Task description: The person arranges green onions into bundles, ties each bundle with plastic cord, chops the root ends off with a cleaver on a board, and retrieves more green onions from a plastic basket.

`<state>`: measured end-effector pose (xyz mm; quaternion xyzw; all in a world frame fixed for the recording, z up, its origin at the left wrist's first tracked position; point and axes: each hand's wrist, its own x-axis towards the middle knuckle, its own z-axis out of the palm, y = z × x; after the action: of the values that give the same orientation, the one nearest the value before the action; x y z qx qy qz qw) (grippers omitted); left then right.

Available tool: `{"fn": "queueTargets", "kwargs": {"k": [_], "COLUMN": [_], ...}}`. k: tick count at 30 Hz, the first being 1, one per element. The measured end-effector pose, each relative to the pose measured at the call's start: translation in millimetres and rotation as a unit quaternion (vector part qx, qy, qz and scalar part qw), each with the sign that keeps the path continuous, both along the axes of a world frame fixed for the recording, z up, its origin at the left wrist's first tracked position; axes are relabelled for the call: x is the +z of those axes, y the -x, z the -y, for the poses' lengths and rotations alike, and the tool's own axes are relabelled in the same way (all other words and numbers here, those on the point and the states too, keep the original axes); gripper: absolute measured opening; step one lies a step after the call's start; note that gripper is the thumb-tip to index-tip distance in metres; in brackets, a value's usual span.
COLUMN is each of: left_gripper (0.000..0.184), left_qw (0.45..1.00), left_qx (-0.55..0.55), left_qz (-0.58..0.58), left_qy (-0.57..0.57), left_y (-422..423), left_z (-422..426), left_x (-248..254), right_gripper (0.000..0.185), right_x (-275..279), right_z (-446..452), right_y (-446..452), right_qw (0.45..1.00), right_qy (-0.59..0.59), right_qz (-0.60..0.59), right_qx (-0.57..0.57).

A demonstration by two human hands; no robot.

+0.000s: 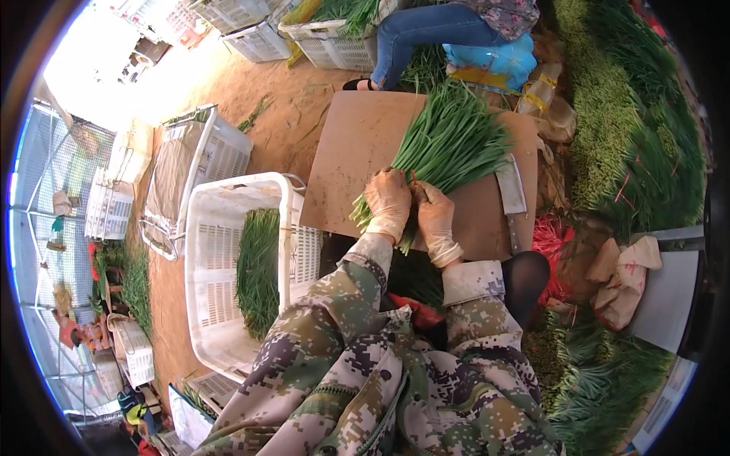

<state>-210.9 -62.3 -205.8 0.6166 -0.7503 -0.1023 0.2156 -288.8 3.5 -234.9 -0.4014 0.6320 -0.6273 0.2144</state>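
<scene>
A bunch of green chives lies across a brown board, leaves fanned toward the far side and pale cut ends toward me. My left hand, in a thin translucent glove, is wrapped round the bunch near those ends. Close beside it, my right hand, gloved the same way, has thumb and fingers pinched together against the bunch. A bit of red string shows at its fingertips. On the board's right part rests a cleaver, its handle toward me.
To my left stands a white plastic crate with chives inside; another crate is beyond it. A heap of red strings lies right of the board. Piled chives line the right side. A person in jeans sits across from me.
</scene>
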Motion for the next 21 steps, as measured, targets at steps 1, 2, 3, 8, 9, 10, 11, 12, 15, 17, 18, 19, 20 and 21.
{"fn": "queueTargets", "kwargs": {"k": [1, 2, 3, 8, 9, 10, 11, 12, 15, 17, 18, 19, 20, 21], "left_gripper": [0.022, 0.022, 0.022, 0.016, 0.016, 0.016, 0.018, 0.019, 0.021, 0.021, 0.022, 0.022, 0.022, 0.022], "left_qw": [0.999, 0.999, 0.998, 0.992, 0.992, 0.991, 0.986, 0.978, 0.967, 0.959, 0.952, 0.951, 0.951, 0.947], "left_qx": [-0.007, -0.002, -0.004, -0.005, -0.004, 0.000, 0.020, 0.039, 0.060, 0.059, 0.053, 0.048, 0.050, 0.042], "left_qz": [-0.027, -0.029, -0.047, -0.113, -0.123, -0.126, -0.164, -0.201, -0.237, -0.265, -0.288, -0.297, -0.297, -0.308], "left_qy": [0.027, 0.023, 0.042, 0.046, 0.042, 0.043, 0.006, -0.030, -0.069, -0.084, -0.092, -0.067, -0.067, -0.082], "left_y": [-5.2, -9.4, -11.3, -15.2, -16.8, -17.0, -17.2, -17.5, -21.6, -25.2, -26.6, -27.0, -29.4, -31.4], "left_z": [-2.4, -2.9, -1.4, -2.0, -1.7, -0.8, 0.3, 0.9, 2.7, 5.1, 9.1, 11.3, 13.2, 13.5], "left_x": [-7.1, -13.8, -15.4, -31.4, -31.3, -30.7, -29.9, -28.1, -22.5, -22.9, -24.6, -29.9, -32.8, -31.1], "right_gripper": [0.017, 0.016, 0.015, 0.012, 0.013, 0.013, 0.015, 0.019, 0.021, 0.021, 0.021, 0.022, 0.022, 0.022], "right_x": [4.2, 8.7, 17.2, 27.7, 27.3, 26.7, 25.8, 21.0, 11.4, 7.2, 5.0, 2.3, 0.3, 3.8], "right_z": [-2.1, -3.8, -4.5, 7.3, 11.6, 17.1, 23.3, 29.4, 40.3, 34.6, 33.2, 32.4, 32.7, 31.2], "right_y": [0.3, 1.9, 4.2, 2.8, 5.8, 8.0, 9.5, 11.6, 12.3, 13.5, 13.8, 14.7, 13.3, 12.0], "right_qw": [1.000, 0.999, 0.994, 0.994, 0.988, 0.988, 0.981, 0.973, 0.973, 0.970, 0.967, 0.965, 0.962, 0.959], "right_qy": [-0.016, -0.031, -0.062, -0.038, -0.064, -0.063, -0.096, -0.128, -0.163, -0.189, -0.198, -0.204, -0.210, -0.201], "right_qz": [0.006, 0.011, 0.057, -0.010, -0.080, -0.083, -0.112, -0.140, -0.108, -0.088, -0.109, -0.127, -0.145, -0.176], "right_qx": [0.018, 0.037, 0.065, 0.101, 0.113, 0.116, 0.123, 0.130, 0.124, 0.125, 0.115, 0.104, 0.093, 0.091]}}
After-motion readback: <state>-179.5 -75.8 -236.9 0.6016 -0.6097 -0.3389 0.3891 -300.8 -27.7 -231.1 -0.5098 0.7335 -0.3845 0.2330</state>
